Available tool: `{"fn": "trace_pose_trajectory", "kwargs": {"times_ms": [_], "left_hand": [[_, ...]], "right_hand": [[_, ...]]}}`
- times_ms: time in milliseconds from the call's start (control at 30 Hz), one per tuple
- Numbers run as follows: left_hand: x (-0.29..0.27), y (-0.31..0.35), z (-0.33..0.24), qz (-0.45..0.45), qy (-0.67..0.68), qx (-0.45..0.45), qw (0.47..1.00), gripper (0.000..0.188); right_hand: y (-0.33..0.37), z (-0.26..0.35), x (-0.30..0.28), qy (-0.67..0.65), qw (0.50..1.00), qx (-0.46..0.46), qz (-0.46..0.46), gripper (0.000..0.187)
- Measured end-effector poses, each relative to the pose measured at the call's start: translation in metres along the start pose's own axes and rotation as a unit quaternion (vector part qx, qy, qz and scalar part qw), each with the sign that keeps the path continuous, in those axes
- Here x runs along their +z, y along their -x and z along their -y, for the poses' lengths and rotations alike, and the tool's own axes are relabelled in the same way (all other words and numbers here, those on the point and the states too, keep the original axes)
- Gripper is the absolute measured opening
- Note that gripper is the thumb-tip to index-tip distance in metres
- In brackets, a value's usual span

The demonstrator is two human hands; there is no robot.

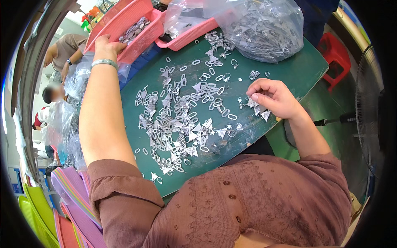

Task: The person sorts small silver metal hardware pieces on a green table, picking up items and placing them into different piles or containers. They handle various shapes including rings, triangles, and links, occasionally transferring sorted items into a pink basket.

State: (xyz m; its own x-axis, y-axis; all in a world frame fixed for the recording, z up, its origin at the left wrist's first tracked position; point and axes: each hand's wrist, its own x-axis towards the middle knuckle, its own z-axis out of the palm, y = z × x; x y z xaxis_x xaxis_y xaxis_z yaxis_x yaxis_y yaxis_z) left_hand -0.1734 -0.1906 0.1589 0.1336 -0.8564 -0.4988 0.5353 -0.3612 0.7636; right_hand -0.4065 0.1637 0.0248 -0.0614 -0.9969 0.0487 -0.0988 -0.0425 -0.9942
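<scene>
- Grip of the right hand (273, 97), in the head view: thumb and fingers curl together over a few metal charms (265, 115), right of the main pile (178, 124); whether they pinch one, I cannot tell.
- Those charms lie near the edge of the tabletop (289, 68), so a careless sweep could send some to the floor (337, 142).
- Left hand (108, 47) is at the pink basket (144, 43), beyond the pile and to its left, fingers partly hidden, hold unclear; a tug could spill the grey pieces (135, 29).
- Crowded links (196, 62) and triangles (193, 135) could snag together.
- Beyond the pile, rightward, a knock could spill the bulging bag (266, 33).
</scene>
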Motion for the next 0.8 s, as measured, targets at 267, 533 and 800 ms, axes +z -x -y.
{"fn": "trace_pose_trajectory", "kwargs": {"times_ms": [267,533,800], "left_hand": [[-0.003,-0.007,0.003,0.041,-0.153,0.135,0.978,0.037],[-0.023,0.049,0.113,0.203,-0.492,0.394,0.749,0.020],[-0.035,0.041,0.213,0.252,-0.691,0.273,0.620,0.024]], "right_hand": [[-0.095,-0.016,-0.013,0.421,0.889,-0.180,-0.021,0.015],[-0.196,-0.032,0.017,0.644,0.756,-0.110,0.021,0.024],[-0.205,-0.015,0.015,0.603,0.783,-0.109,0.105,0.016]]}}
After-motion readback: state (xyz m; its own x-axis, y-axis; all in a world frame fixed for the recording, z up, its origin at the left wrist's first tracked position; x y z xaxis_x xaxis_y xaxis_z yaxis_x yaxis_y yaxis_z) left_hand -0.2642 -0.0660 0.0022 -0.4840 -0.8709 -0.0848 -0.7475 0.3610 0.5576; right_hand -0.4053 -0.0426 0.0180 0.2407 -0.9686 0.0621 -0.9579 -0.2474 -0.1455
